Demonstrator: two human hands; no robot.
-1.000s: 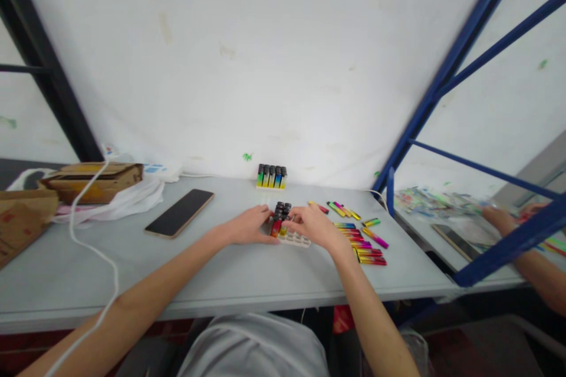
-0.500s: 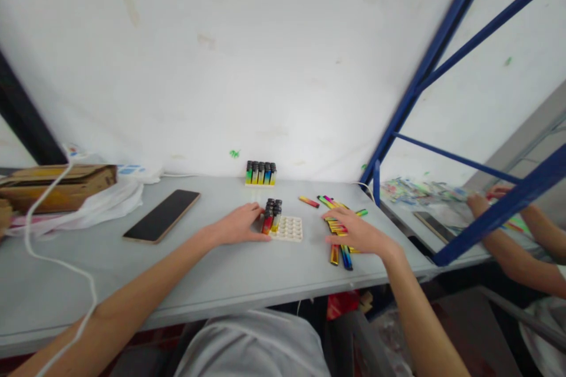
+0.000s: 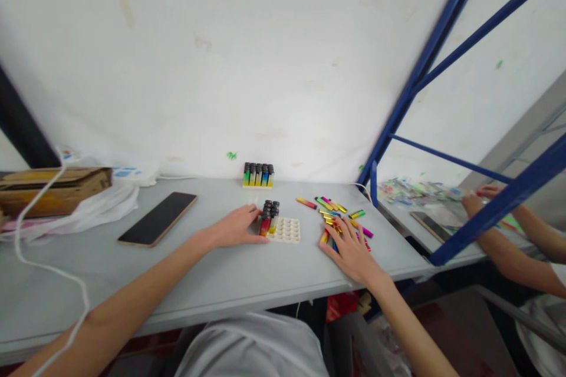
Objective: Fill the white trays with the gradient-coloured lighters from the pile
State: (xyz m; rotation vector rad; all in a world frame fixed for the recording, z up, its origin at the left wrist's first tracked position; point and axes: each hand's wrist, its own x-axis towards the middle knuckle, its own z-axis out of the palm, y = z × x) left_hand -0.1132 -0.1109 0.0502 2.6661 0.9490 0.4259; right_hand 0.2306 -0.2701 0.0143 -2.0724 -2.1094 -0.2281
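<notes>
A white plastic tray (image 3: 287, 230) with rows of round hollows lies before me. Several lighters (image 3: 269, 219) with black tops stand upright at its left end, a red one and a yellow one in front. My left hand (image 3: 239, 227) grips that end, thumb at the near corner and fingers at the far one. To the right, my right hand (image 3: 351, 250) lies palm down with fingers spread over a loose pile of shiny coloured lighters (image 3: 326, 204), partly hiding them. Whether it pinches any single lighter is not visible.
Against the wall stands another tray of upright lighters (image 3: 258, 175). Left are a phone (image 3: 158, 219), a cardboard box (image 3: 55, 191), plastic bags (image 3: 99, 209) and a white cable (image 3: 48, 262). A blue metal frame (image 3: 400, 106) rises right; beyond it another person's arms (image 3: 499, 241) work.
My right hand has shifted slightly nearer and spread its fingers over the pile, rearranging the lighters under it. My left hand stays at the tray. The view has shifted slightly.
</notes>
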